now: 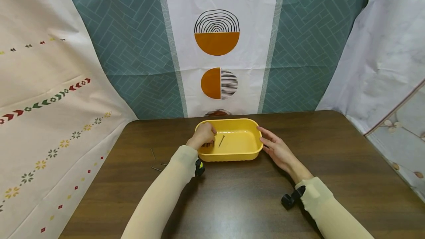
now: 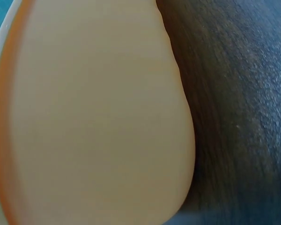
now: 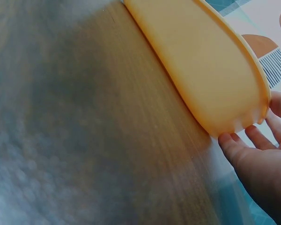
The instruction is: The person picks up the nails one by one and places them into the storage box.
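Note:
A yellow plastic tray [image 1: 247, 155] sits on the table toward its far edge. Inside it a thin dark nail [image 1: 221, 141] lies slanted near the middle, and several more nails [image 1: 207, 145] show at the left end. My left hand [image 1: 201, 135] reaches over the tray's left end, fingers bent downward just above those nails. Whether a nail is between its fingertips I cannot tell. At the opposite end my right hand [image 1: 277, 150] touches the outer wall and rim with spread, fairly straight fingers [image 3: 236, 150]. The tray's outer wall [image 2: 103, 112] fills most of the left wrist view.
Left of the tray, a nail [image 1: 152, 153] and another nail [image 1: 156, 169] lie on the brown wooden table [image 1: 239, 198], with one more tip partly behind the left sleeve. Patterned cloth [image 1: 139, 47] hangs behind the table and along both sides.

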`<state>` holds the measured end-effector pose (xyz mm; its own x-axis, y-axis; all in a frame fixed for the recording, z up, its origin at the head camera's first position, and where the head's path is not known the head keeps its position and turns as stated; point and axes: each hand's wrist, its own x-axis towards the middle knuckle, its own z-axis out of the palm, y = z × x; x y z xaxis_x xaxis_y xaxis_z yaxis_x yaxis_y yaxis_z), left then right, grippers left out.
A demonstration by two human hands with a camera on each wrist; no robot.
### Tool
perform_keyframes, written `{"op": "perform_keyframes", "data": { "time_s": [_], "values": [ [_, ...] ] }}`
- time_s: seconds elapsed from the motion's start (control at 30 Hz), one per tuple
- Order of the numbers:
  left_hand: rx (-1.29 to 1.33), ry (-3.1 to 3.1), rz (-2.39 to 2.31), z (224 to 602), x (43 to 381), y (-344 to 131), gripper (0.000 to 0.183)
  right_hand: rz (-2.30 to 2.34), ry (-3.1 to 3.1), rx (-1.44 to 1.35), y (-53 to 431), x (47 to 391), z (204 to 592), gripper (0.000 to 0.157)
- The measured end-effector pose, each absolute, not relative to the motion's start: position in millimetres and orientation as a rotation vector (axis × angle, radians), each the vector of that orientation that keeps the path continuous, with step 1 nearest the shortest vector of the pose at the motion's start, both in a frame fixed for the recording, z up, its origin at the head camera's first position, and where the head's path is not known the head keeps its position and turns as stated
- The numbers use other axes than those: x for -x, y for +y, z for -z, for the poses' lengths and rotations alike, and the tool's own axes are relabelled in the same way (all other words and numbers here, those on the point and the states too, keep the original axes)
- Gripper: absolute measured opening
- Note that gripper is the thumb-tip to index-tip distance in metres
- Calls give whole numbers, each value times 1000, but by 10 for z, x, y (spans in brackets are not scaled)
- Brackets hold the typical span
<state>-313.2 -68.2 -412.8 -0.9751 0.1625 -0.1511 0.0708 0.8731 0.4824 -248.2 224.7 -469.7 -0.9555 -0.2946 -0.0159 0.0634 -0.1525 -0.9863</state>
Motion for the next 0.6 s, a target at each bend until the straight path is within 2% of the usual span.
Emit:
{"op": "perform_keyframes", "data": {
  "time_s": [0.23,0.6],
  "values": [
    [-248,2806,-832,4086,3137,-712,22,2204,1876,275,2242,2476,4695,61],
    [-329,2470,-1488,3931,3142,-944,29,2185,1897,278,2246,2488,4711,61]
  ]
}}
